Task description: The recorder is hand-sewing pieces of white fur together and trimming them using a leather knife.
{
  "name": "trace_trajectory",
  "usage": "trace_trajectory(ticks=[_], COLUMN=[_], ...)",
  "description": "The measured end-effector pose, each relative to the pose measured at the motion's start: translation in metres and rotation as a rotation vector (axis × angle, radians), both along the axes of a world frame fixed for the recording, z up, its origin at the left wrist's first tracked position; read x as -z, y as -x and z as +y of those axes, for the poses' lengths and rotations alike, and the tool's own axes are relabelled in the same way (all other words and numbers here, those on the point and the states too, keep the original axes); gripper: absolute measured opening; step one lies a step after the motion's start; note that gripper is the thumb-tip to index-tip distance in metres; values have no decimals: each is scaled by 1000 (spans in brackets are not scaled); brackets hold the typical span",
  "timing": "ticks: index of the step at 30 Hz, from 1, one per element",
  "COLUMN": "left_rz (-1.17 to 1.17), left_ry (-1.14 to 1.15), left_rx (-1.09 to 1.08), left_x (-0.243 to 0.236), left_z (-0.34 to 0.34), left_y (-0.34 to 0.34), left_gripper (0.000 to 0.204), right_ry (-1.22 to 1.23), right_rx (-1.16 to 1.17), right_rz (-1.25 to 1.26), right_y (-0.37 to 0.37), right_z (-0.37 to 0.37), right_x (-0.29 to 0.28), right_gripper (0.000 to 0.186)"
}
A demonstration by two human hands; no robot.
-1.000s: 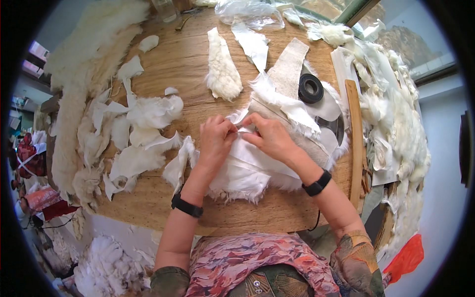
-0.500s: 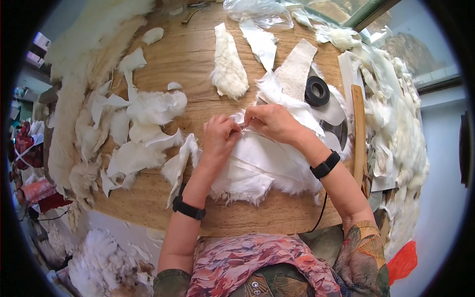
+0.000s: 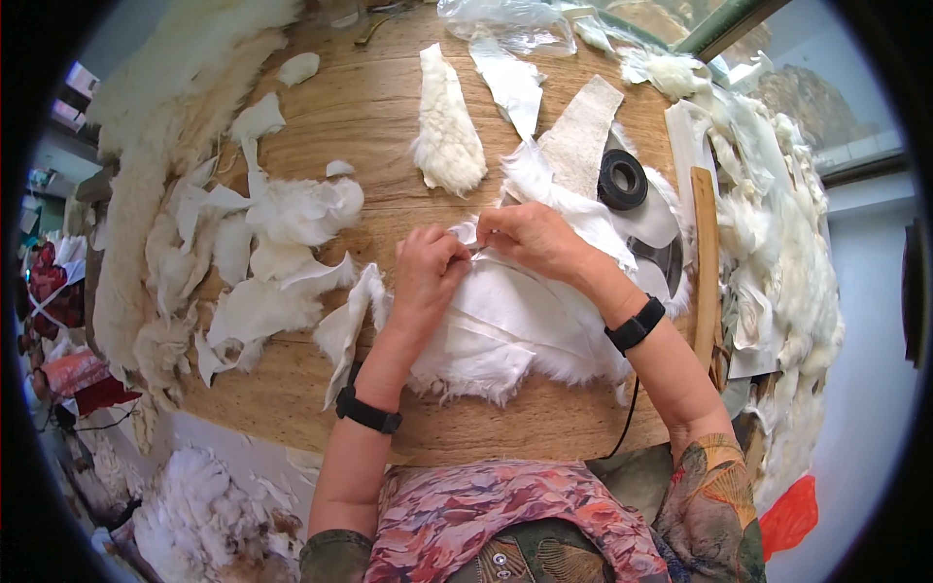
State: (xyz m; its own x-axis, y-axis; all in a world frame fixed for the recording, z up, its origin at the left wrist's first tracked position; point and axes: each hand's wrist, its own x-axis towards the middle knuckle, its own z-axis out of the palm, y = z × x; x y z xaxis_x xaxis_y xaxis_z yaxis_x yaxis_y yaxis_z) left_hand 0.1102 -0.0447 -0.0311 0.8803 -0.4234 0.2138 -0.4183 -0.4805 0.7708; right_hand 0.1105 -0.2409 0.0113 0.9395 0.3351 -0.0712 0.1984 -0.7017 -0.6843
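A white fur pelt (image 3: 505,325) lies skin side up on the wooden table, its fluffy edge showing along the front. At its far left edge my left hand (image 3: 428,272) is closed, thumb and fingers pinching the pelt's edge. Close beside it my right hand (image 3: 533,238) pinches at the same edge, fingertips almost touching the left ones. Whether a small tool or thread sits between the fingertips is too small to make out. A narrow fur strip (image 3: 447,131) and a flat beige piece (image 3: 581,131) lie beyond my hands, next to a black tape roll (image 3: 622,179).
White fur scraps (image 3: 282,262) spread over the table's left side. A long wooden strip (image 3: 705,262) lies at the right, beside piled pelts (image 3: 777,223). Clear plastic (image 3: 510,24) rests at the far edge. A fur heap (image 3: 204,525) is below the table at left.
Both hands keep their pinch at the pelt's edge with hardly any movement. The whole view has shifted very slightly; nothing else visibly differs.
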Motion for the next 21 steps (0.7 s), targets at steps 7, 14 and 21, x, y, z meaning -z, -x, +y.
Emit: trace_trajectory(ticks=[7,14,21], left_rz=[18,-53,-85], left_ry=[15,-40,-24], left_rx=[1,13,5], left_x=[3,0,2], left_z=[0,0,-2], left_y=[-1,0,1], left_gripper=[8,11,11], right_ry=[-19,89,187], right_rx=[20,-102,-148], right_rz=[53,11,-41], right_y=[-2,-2,-2], right_z=[-1,3,4], right_x=[0,-4,2], right_gripper=[9,7,5])
